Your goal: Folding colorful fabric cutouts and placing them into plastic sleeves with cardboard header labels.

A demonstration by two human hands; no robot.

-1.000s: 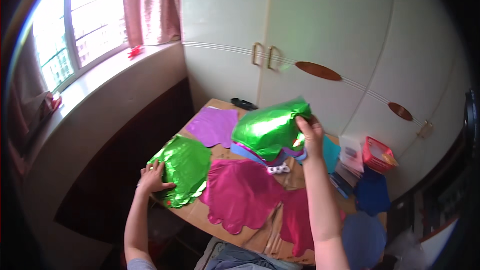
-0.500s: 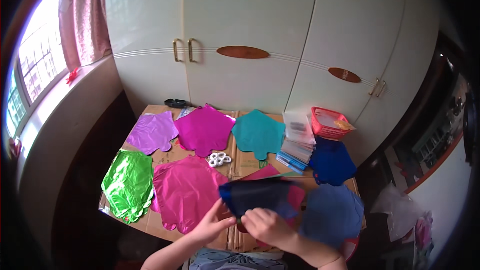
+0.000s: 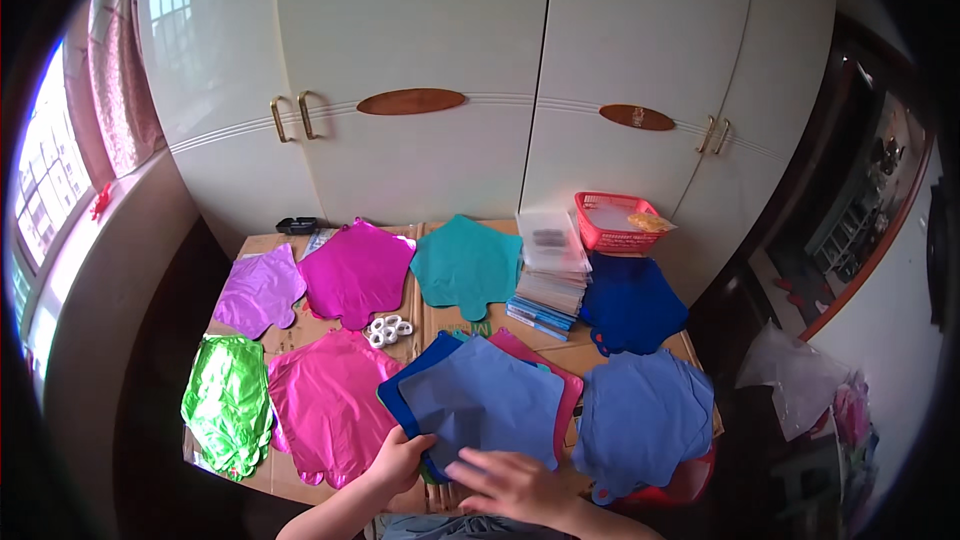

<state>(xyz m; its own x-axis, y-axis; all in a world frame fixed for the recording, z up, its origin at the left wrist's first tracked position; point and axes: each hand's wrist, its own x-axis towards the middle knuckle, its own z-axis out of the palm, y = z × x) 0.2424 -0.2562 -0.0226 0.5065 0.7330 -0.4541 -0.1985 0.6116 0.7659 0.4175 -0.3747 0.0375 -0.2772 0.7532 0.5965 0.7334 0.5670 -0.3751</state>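
My left hand (image 3: pixel 403 457) pinches the near left edge of a fanned stack of flat foil balloons, its thumb on top. Uppermost in that stack is a light blue foil balloon (image 3: pixel 500 390), with a dark blue one (image 3: pixel 402 395) showing along the left and a pink one (image 3: pixel 568 380) along the right. Some green peeks out near my left fingers. Over the near edge of the light blue balloon, my right hand (image 3: pixel 512 485) is slightly blurred, fingers spread and holding nothing. Whether it touches the foil I cannot tell.
Flat foil balloons in green (image 3: pixel 225 410), hot pink (image 3: pixel 335 400), purple (image 3: pixel 260 290), magenta (image 3: pixel 360 270), teal (image 3: pixel 465 265), dark blue (image 3: pixel 635 305) and blue-grey (image 3: pixel 645 420) surround the stack on cardboard. White rolls (image 3: pixel 388 331), clear packets (image 3: pixel 552 285) and a red basket (image 3: pixel 610 237) lie farther back.
The blurred, raised dark sheet has come down, and the light blue balloon now lies face up on the stack. My right hand's closed fingers have spread. The whole view has shifted right.
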